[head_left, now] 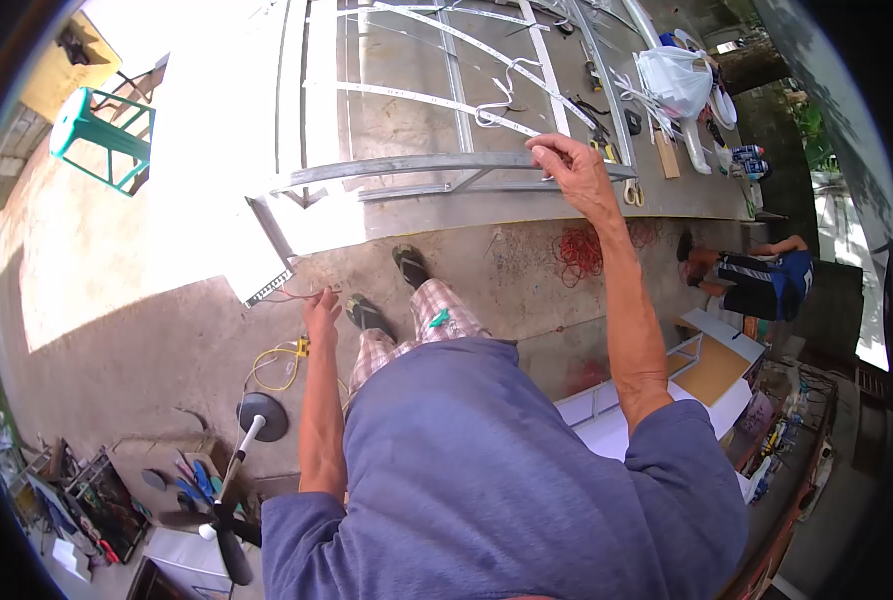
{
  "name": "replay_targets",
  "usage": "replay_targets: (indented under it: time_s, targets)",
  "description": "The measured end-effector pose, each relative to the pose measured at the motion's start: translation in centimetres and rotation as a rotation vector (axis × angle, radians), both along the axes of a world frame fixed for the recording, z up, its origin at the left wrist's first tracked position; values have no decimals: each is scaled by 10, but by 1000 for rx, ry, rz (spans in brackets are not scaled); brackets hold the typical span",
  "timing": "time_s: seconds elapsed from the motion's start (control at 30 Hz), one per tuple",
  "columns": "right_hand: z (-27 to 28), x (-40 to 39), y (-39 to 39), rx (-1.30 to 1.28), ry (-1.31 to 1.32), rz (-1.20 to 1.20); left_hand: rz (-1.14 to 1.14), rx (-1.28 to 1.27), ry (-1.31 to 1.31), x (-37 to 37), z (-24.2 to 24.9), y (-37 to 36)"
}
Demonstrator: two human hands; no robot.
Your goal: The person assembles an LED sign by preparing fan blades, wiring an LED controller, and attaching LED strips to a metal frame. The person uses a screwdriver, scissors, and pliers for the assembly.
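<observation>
An open-air metalwork yard beside a house, set on a bare concrete floor (146,300). Welded steel frames (446,165) lie about in the sun, hand tools (191,480) and a yellow cable (276,365) are scattered on the ground, and another person (751,280) crouches over white panels (711,330).

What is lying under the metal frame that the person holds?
Under the metal frame lies bare concrete floor, crossed by white strips. The right hand covers one short stretch of the frame's bar.
</observation>
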State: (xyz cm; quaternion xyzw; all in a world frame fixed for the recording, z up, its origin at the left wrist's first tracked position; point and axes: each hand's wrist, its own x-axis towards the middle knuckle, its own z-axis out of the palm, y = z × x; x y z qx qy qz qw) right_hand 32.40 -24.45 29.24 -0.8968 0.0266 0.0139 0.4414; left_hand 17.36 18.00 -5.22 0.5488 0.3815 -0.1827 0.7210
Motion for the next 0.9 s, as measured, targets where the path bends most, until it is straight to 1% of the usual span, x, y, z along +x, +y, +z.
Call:
replay_targets:
  time_s: [0.1, 0.13, 0.23, 0.37, 0.43, 0.47, 0.5, 0.53, 0.6, 0.63, 0.67, 0.73, 0.77, 0.8, 0.9]
  targets:
    - [1, 54, -20, -296, -139, 197, 32, 31, 16, -1, 13, -8]
    - [1, 68, -22, -319, -54, 222, 48, 46, 28, -3, 17, -13]
    - [-25, 105, -37, -300, -143, 455, 70, -19, 33, -5, 24, -26]
    - [-49, 131, -48, -344, -159, 586, 38, -19, -2, -5, 34, -46]
    - [-31, 127, -37, -93, 150, 480, 23, -62, 3, -4, 60, -57]
    - [-16, 119, -25, 32, 316, 437, 112, -136, -34, -5, 65, -64]
    - [2, 108, -18, 310, 455, 494, 210, -200, -68, -7, 71, -70]
    - [10, 94, -13, 571, 539, 640, 265, -251, -77, -8, 86, -75]
    - [24, 60, 10, 634, 924, 858, 364, -342, -126, -6, 101, -79]
    - [15, 44, 27, 492, 1032, 933, 401, -390, -157, -9, 103, -79]
    - [-7, 30, 42, 355, 1066, 991, 468, -482, -179, -11, 103, -79]
    - [-67, -5, 61, 255, 1111, 902, 588, -540, -170, -10, 111, -84]
    - [-96, -23, 70, 365, 1191, 719, 643, -573, -167, -7, 117, -86]
    - [-120, -38, 79, 472, 1264, 533, 649, -575, -161, -6, 121, -87]
    - [-162, -55, 112, 1118, 1493, 40, 601, -608, -121, -6, 117, -82]
